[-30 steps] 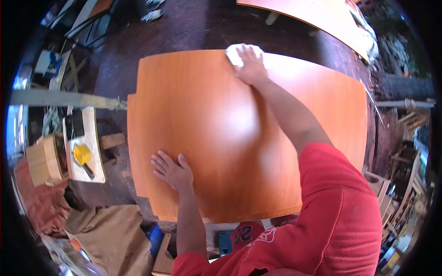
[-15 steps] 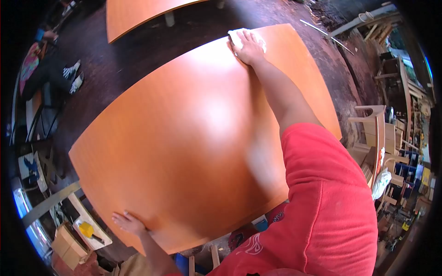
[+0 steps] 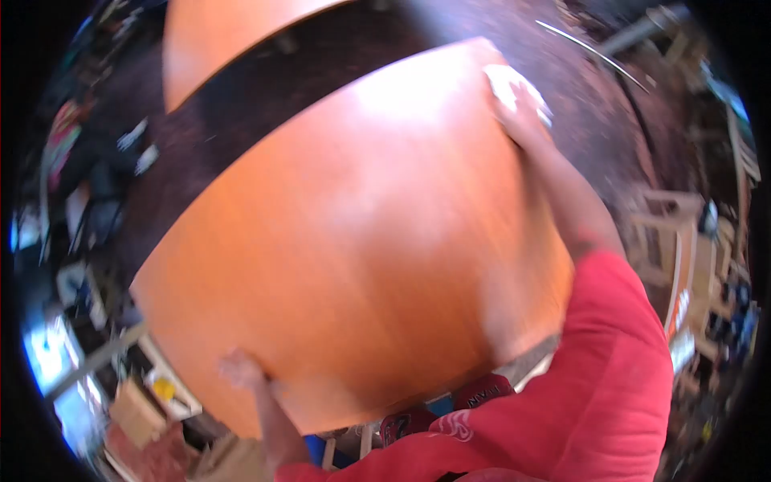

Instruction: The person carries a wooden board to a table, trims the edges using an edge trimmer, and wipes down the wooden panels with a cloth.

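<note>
A broad, glossy orange-brown wooden tabletop (image 3: 345,241) fills the middle of the view. My right hand (image 3: 526,120) holds a white cloth (image 3: 506,80) against its far right edge, near the corner, with the arm stretched out. Part of the cloth is hidden under the fingers. At the near left my left hand (image 3: 242,371) lies flat on the wood, holding nothing; its fingers are a little blurred.
Behind stands a second orange wooden top (image 3: 241,36), across a strip of dark floor. A seated person (image 3: 88,153) is at the far left. Wooden chair frames (image 3: 675,233) stand on the right. A yellow object (image 3: 164,390) lies beside wood pieces at lower left.
My right hand has moved the cloth rightward across the tabletop to its right edge. My left hand stays at the near left of the wood. The view has shifted slightly.
</note>
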### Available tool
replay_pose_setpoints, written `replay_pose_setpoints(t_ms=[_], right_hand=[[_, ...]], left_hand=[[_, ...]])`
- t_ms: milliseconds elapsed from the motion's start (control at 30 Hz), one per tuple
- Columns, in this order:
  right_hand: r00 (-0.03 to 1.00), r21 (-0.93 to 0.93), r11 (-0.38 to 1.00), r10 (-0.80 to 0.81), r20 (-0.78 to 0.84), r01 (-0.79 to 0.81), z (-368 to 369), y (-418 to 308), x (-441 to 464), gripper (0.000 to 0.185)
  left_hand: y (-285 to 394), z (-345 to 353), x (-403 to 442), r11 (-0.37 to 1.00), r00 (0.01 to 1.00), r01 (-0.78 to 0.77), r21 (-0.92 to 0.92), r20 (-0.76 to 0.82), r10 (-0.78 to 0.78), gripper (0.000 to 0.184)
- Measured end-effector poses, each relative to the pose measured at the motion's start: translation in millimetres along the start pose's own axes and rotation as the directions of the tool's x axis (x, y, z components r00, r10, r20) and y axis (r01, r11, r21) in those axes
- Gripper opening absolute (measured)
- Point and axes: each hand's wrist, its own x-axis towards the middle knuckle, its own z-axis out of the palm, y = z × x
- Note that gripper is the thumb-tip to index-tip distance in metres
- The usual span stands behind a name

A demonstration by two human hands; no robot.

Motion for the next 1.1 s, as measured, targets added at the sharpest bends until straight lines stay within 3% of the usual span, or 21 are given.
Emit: replay_pose_setpoints(t_ms=[33,67,100,133,167,233,267,333,400,467,600,667,700,733,800,833,900,967,1000,1067,1100], right_hand=[[0.999,-0.032,0.999,-0.021,-0.046,0.02,-2.1,29.0,-32.7,0.075],[0.995,-0.065,0.997,-0.043,-0.092,0.037,-5.0,58.0,-66.0,0.073],[0.991,-0.176,0.981,-0.096,-0.097,0.077,-11.5,85.6,-104.1,0.068],[0.979,-0.14,0.983,-0.139,-0.146,0.119,-21.1,98.3,-149.1,0.061],[0.954,-0.376,0.903,-0.271,-0.127,0.206,-35.8,123.3,-188.5,0.059],[0.991,-0.32,0.947,-0.08,-0.111,0.04,-50.8,143.7,-256.2,0.06],[0.989,-0.568,0.822,-0.118,-0.095,0.043,-50.2,159.0,-277.0,0.062],[0.991,-0.57,0.817,-0.128,-0.037,0.084,-40.9,157.8,-260.1,0.063],[0.941,-0.541,0.802,-0.334,-0.052,0.255,-34.0,142.0,-219.6,0.061],[0.902,-0.545,0.77,-0.428,-0.054,0.332,-21.3,114.9,-136.4,0.057],[0.886,-0.583,0.732,-0.462,-0.042,0.353,25.9,56.1,31.7,0.057],[0.942,-0.509,0.828,-0.323,-0.092,0.234,45.6,-11.3,58.2,0.059],[0.933,-0.328,0.9,-0.34,-0.121,0.286,61.0,-36.3,62.6,0.058],[0.923,-0.14,0.933,-0.352,-0.157,0.332,79.0,-55.0,55.6,0.058],[0.832,-0.279,0.821,-0.543,-0.114,0.498,103.8,-105.5,2.6,0.054],[0.717,-0.263,0.726,-0.682,-0.148,0.636,140.1,-97.7,-11.3,0.055],[0.608,-0.296,0.583,-0.794,-0.012,0.757,148.7,-117.9,-91.3,0.066],[0.567,-0.242,0.532,-0.817,0.104,0.811,142.2,-125.8,-170.6,0.072],[0.552,-0.129,0.539,-0.783,0.286,0.832,114.9,-131.0,-238.4,0.073],[0.516,-0.031,0.551,-0.76,0.395,0.834,91.1,-121.4,-285.8,0.073],[0.517,-0.016,0.572,-0.728,0.449,0.82,72.6,-117.8,-303.8,0.073]], left_hand=[[46.2,-73.4,38.9,0.969,0.987,-0.092,0.231,0.15,0.058,0.061],[93.4,-145.7,88.4,0.988,0.927,0.028,0.153,0.366,-0.082,0.063],[116.5,-172.3,103.5,0.981,0.818,0.173,-0.087,0.567,-0.094,0.07],[138.9,-217.6,137.1,0.918,0.823,0.284,-0.275,0.561,-0.086,0.076],[151.5,-251.2,155.6,0.867,0.84,0.273,-0.418,0.543,-0.002,0.078],[170.7,-293.5,178.6,0.773,0.788,0.357,-0.525,0.613,0.053,0.075],[173.3,-303.4,187.4,0.754,0.746,0.378,-0.537,0.659,0.095,0.076],[175.3,-297.3,191.3,0.759,0.743,0.39,-0.522,0.665,0.076,0.076],[173.0,-296.6,190.0,0.761,0.744,0.379,-0.526,0.662,0.087,0.076],[173.6,-298.6,192.4,0.758,0.725,0.38,-0.53,0.68,0.112,0.075],[175.0,-297.5,190.4,0.764,0.735,0.374,-0.525,0.671,0.101,0.074],[176.8,-298.4,190.7,0.757,0.745,0.375,-0.536,0.66,0.099,0.074],[176.7,-298.7,190.0,0.757,0.749,0.369,-0.539,0.655,0.102,0.074],[178.1,-298.5,189.2,0.769,0.747,0.364,-0.525,0.658,0.096,0.073],[178.6,-297.5,190.1,0.773,0.754,0.367,-0.517,0.652,0.078,0.073],[177.8,-298.0,190.1,0.772,0.748,0.37,-0.516,0.659,0.082,0.072],[177.1,-297.2,189.6,0.76,0.744,0.39,-0.519,0.664,0.072,0.072],[177.2,-295.0,187.0,0.781,0.742,0.375,-0.499,0.667,0.07,0.071],[172.6,-295.3,185.0,0.763,0.745,0.403,-0.505,0.666,0.047,0.071],[169.3,-291.1,182.1,0.781,0.782,0.261,-0.567,0.599,0.173,0.069],[161.7,-285.2,173.2,0.776,0.783,0.275,-0.568,0.6,0.161,0.069]])
